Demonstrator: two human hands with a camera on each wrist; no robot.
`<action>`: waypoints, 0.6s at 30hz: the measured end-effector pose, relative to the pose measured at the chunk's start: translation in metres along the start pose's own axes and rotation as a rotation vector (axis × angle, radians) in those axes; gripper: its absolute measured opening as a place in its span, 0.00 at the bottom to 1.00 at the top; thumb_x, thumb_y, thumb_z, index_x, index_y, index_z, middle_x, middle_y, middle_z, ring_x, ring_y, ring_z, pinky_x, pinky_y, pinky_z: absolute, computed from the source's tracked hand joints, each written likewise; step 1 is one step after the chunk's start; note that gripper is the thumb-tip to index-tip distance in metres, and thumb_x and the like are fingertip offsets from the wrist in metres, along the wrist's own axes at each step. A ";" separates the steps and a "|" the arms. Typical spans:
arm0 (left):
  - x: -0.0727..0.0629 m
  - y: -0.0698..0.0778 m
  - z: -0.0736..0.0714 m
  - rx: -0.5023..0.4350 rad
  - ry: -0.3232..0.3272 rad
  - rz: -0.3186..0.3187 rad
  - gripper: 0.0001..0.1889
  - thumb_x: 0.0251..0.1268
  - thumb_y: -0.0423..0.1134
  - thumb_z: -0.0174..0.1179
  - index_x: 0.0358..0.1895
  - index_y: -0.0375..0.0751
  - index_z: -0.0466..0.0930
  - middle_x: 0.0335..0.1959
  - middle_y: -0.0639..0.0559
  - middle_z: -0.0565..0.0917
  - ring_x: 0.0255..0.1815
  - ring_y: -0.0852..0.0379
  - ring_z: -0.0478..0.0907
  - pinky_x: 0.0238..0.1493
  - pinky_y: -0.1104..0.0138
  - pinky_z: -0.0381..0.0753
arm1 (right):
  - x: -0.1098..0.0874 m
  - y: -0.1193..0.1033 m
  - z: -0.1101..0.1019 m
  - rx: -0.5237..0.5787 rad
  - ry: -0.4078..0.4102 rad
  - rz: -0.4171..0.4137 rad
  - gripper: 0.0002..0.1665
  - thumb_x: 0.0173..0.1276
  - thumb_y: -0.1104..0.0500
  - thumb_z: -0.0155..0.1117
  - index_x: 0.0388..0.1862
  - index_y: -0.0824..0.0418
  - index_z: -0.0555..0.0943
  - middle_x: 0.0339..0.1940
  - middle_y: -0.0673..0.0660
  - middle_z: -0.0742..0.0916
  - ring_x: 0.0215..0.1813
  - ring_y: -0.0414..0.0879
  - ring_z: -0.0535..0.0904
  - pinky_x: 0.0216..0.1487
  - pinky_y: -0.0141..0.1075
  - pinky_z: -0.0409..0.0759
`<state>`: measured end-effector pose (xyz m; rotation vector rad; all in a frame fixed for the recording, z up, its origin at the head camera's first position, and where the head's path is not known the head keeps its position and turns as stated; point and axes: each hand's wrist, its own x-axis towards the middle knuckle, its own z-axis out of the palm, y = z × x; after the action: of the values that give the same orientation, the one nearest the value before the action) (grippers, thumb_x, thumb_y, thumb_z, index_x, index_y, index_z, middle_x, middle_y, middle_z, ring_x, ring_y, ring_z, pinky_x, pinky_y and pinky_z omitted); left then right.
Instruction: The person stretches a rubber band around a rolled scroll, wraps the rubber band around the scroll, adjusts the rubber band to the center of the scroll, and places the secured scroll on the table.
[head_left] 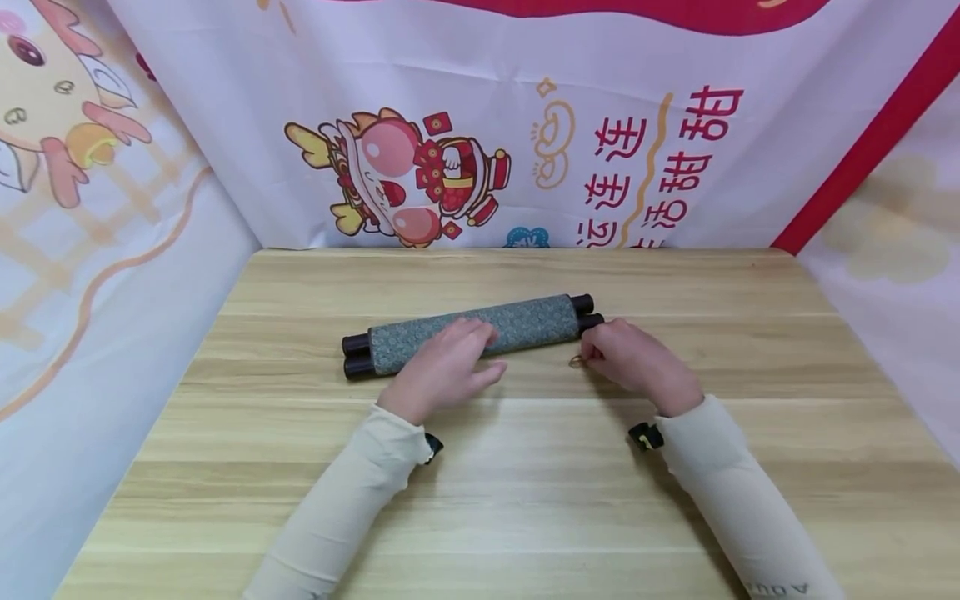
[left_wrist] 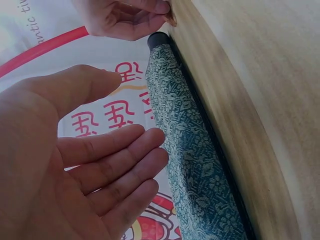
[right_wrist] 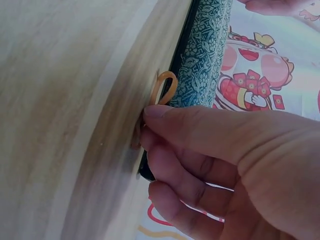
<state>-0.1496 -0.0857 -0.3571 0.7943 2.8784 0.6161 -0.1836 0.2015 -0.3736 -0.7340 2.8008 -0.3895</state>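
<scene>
A rolled hanging scroll [head_left: 517,325] lies slightly aslant on the table, wrapped in blue-green patterned cloth. Dark roller ends [head_left: 358,364] stick out in pairs at both its ends. Between thumb and index finger, my right hand [head_left: 630,360] pinches a thin orange-brown rubber band [right_wrist: 173,86] close to the table, beside the scroll's right end. Part of the band stands out as a small loop; the rest is hidden by the fingers. My left hand [head_left: 448,367] is over the scroll's near side, its fingers loosely extended and its palm [left_wrist: 30,185] holding nothing.
The wood-grain table [head_left: 510,483] ends at a printed cloth backdrop [head_left: 465,50] behind the scroll. More printed cloth hangs on the left [head_left: 135,275] and right sides. A small black wrist camera [head_left: 647,436] sits at the right cuff.
</scene>
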 end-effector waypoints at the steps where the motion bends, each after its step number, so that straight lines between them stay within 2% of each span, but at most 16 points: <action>1: 0.000 -0.001 0.000 -0.002 0.001 0.001 0.22 0.76 0.48 0.64 0.63 0.35 0.81 0.60 0.44 0.85 0.64 0.47 0.80 0.69 0.53 0.80 | 0.001 0.000 0.000 -0.002 -0.003 0.004 0.06 0.73 0.67 0.68 0.43 0.62 0.90 0.41 0.57 0.92 0.38 0.45 0.84 0.45 0.44 0.86; 6: 0.000 -0.002 0.002 -0.012 0.008 0.009 0.21 0.76 0.47 0.64 0.60 0.35 0.82 0.55 0.45 0.86 0.59 0.48 0.81 0.65 0.53 0.82 | 0.001 -0.001 0.000 0.037 0.000 0.006 0.06 0.76 0.65 0.66 0.45 0.63 0.89 0.41 0.56 0.91 0.38 0.44 0.83 0.44 0.42 0.85; 13: 0.000 0.002 0.003 -0.013 0.002 0.015 0.18 0.75 0.47 0.64 0.55 0.36 0.83 0.50 0.48 0.86 0.54 0.51 0.81 0.61 0.56 0.83 | -0.002 -0.004 -0.003 0.212 0.040 -0.056 0.06 0.79 0.64 0.63 0.43 0.62 0.87 0.38 0.54 0.89 0.37 0.43 0.80 0.42 0.39 0.82; 18: 0.000 0.007 0.006 -0.020 -0.010 0.027 0.17 0.75 0.47 0.64 0.53 0.37 0.83 0.48 0.50 0.85 0.52 0.53 0.80 0.57 0.58 0.83 | -0.003 -0.010 -0.006 0.259 0.031 -0.054 0.07 0.80 0.61 0.62 0.44 0.61 0.87 0.36 0.53 0.89 0.35 0.42 0.79 0.40 0.39 0.81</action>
<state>-0.1451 -0.0780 -0.3593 0.8326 2.8524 0.6406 -0.1785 0.1960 -0.3644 -0.7500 2.6904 -0.7617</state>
